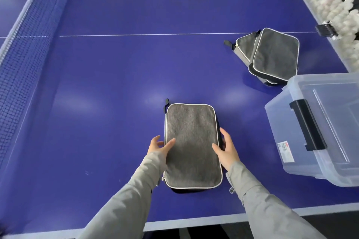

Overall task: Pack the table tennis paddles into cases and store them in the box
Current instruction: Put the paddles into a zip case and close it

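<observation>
A grey rectangular paddle case (192, 141) with white piping lies flat on the blue table tennis table (116, 83), near its front edge. My left hand (158, 146) holds its left edge, thumb on top and fingers along the side. On the right edge my right hand (226, 148) does the same. Two more grey cases (272, 54) lie overlapping at the back right. A clear plastic box (318, 128) with a black latch stands at the right, its lid on. No paddle is visible.
The net (25, 31) runs along the left side. A trough of white balls (334, 11) lines the table's far right edge, with a black clip (326, 30) on it. The table's white front edge (194, 221) is just below my arms.
</observation>
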The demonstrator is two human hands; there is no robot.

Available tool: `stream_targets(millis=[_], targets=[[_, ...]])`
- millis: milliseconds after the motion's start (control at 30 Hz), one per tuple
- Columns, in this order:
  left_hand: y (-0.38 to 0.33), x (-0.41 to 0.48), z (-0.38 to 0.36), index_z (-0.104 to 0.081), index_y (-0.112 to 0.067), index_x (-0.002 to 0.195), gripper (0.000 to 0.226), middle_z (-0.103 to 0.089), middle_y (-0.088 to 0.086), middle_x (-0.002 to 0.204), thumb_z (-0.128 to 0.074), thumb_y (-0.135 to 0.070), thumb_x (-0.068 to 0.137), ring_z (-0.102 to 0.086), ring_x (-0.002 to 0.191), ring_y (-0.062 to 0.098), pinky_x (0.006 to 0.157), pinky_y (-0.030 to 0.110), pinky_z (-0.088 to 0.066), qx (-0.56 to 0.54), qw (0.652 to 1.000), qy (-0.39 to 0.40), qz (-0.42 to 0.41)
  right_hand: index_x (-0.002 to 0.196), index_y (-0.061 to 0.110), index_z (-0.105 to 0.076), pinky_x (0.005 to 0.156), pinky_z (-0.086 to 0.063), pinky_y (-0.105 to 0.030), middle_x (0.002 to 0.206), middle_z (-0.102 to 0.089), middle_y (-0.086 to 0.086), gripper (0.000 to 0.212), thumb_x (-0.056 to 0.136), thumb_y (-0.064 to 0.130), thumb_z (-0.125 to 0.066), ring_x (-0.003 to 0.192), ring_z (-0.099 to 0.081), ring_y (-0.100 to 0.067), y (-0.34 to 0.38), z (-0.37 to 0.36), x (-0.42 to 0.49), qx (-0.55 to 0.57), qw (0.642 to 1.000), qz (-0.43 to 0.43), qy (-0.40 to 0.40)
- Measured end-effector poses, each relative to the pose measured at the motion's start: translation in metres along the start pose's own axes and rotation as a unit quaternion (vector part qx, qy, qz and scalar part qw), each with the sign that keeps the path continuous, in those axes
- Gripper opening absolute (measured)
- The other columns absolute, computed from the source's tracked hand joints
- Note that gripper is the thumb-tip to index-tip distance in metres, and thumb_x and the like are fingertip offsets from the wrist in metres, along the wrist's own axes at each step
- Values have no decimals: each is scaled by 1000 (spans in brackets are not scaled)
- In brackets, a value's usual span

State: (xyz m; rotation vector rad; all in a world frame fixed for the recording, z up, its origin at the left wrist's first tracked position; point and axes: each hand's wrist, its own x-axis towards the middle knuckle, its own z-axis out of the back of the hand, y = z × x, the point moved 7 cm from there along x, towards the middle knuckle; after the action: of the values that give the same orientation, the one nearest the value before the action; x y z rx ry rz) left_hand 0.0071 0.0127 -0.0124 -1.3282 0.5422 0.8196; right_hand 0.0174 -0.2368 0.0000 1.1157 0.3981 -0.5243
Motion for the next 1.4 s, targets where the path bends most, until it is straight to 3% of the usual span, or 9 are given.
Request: stream_targets(millis=[167, 433, 600, 800, 933, 1067, 1200, 1333, 1400], targets=[[-5, 6, -6, -48, -14, 129, 63, -59, 8, 120, -75, -35, 76, -60, 103, 28, 92, 42, -49, 43, 999, -16, 16, 143, 27, -36, 111, -35, -41, 140, -44, -10, 57, 93, 9, -54, 129, -44, -23, -5, 0, 7, -7, 1000, -9, 26], [-5, 4, -19, -59, -14, 95, 39, -66, 8, 101, -83, -29, 67, -65, 81, 23, 69, 29, -51, -15, 999, 34, 27, 143, 24, -37, 110, -37, -45, 139, -49, -11, 55, 94, 2, -47, 128, -47, -24, -11, 5, 18, 22, 998, -27, 61], [-6, 1, -26, -51, -15, 110, 51, -63, 6, 106, -80, -29, 71, -64, 88, 24, 73, 32, -51, -27, 999, 42, 4, 144, 26, -36, 109, -38, -40, 139, -49, -6, 53, 96, 5, -46, 126, -48, -21, -12, 6, 18, 29, 997, -29, 70], [-17, -8, -30, -44, -30, 118, 56, -65, 8, 91, -78, -18, 74, -65, 74, 21, 52, 24, -51, -76, 996, 53, -21, 143, 26, -38, 110, -37, -40, 140, -48, -8, 53, 95, 6, -48, 126, -48, -22, -9, 11, 17, 41, 997, -25, 65], [-16, -19, -32, -44, -28, 117, 58, -66, 6, 87, -78, -14, 73, -66, 66, 18, 43, 20, -50, -137, 990, 9, -29, 140, 20, -42, 103, -40, -40, 128, -47, -6, 51, 92, 11, -56, 118, -49, -24, 13, 34, -6, -57, 990, 110, -70], [-10, -27, -26, -41, -29, 119, 61, -63, 2, 86, -79, -30, 71, -61, 70, 20, 55, 29, -46, -205, 976, -68, 20, 113, 18, -58, 83, -40, -36, 99, -48, 10, 26, 88, 25, -59, 93, -53, -20, 43, 51, -72, -140, 906, 325, -234], [-12, -32, -23, -36, -29, 120, 69, -56, 0, 87, -80, -38, 68, -52, 73, 18, 74, 40, -40, -279, 949, -122, 79, 91, 22, -51, 68, -33, -30, 80, -50, 8, 20, 87, 41, -58, 74, -46, -16, 44, 10, -126, -191, 860, 432, -195], [-20, -42, -19, -37, -26, 121, 71, -57, 1, 86, -81, -34, 67, -52, 68, 14, 63, 29, -40, -334, 923, -177, 73, 84, 16, -56, 66, -33, -31, 77, -57, 4, 34, 80, 50, -62, 76, -47, -16, 47, -22, -126, -259, 849, 418, -195], [-22, -45, -17, -35, -26, 125, 75, -59, 4, 95, -82, -33, 67, -55, 73, 18, 75, 35, -43, -361, 910, -192, 73, 80, 14, -58, 65, -33, -31, 75, -57, 3, 33, 79, 46, -63, 75, -48, -18, 55, -24, -120, -276, 840, 412, -218]])
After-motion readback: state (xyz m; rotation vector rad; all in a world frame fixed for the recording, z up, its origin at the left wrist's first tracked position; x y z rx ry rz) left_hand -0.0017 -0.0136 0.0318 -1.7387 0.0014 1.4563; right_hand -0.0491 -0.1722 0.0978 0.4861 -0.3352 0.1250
